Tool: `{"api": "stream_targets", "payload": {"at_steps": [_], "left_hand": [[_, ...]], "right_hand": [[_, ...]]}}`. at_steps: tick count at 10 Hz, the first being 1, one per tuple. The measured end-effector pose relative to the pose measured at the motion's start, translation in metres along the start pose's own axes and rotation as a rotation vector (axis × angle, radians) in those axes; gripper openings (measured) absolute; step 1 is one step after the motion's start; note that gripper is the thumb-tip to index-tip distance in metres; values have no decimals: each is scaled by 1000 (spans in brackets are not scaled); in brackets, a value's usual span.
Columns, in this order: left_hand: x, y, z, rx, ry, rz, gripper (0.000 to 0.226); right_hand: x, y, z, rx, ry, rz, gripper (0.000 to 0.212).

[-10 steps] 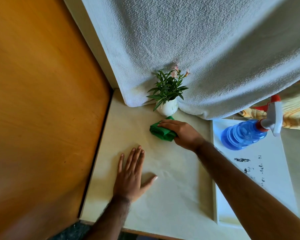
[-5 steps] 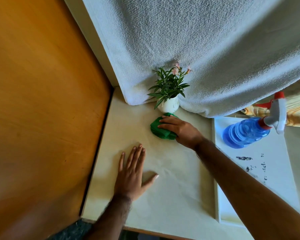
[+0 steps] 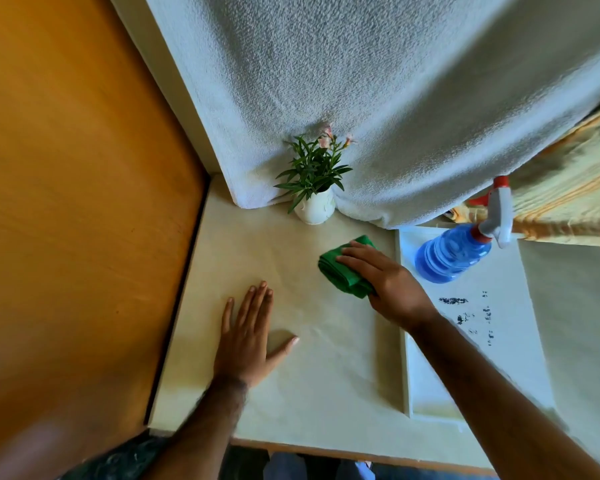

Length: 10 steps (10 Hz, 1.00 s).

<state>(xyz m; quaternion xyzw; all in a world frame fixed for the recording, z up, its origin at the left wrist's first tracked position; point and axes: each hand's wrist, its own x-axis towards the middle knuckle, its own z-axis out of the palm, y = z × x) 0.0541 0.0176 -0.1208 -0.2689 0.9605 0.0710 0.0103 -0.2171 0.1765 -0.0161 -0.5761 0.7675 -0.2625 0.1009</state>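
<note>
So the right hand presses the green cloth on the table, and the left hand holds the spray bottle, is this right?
No. In the head view the left hand lies flat on the table, holding nothing; the spray bottle sits untouched on the white tray. The right hand does press the green cloth.

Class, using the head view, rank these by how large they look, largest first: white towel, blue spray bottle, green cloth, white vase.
1. white towel, by far the largest.
2. blue spray bottle.
3. green cloth; the right hand covers part of it, so its full size is unsure.
4. white vase.
</note>
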Motion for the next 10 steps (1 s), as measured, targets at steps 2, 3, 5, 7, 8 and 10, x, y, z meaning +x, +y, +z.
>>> {"api": "stream_targets", "payload": {"at_steps": [2,3,5,7,8,10], "left_hand": [[-1,2,-4,-22,34,17,105],[0,4,-4,-16,44,15,104],[0,4,-3,-7,59,26,102],[1,2,-2,24,42,25,102],[0,4,-4,45,18,37,101],[7,15,-32,-5,-210,-7,128]], "right_hand": [[-117,14,-10,-206,232,216,61],[-164,22,-7,-274,274,366,71],[-183,37,6,-298,96,433,75],[-189,37,17,-387,-138,431,93],[-187,31,13,-360,-181,434,91],[-162,8,-7,-320,-127,406,96]]}}
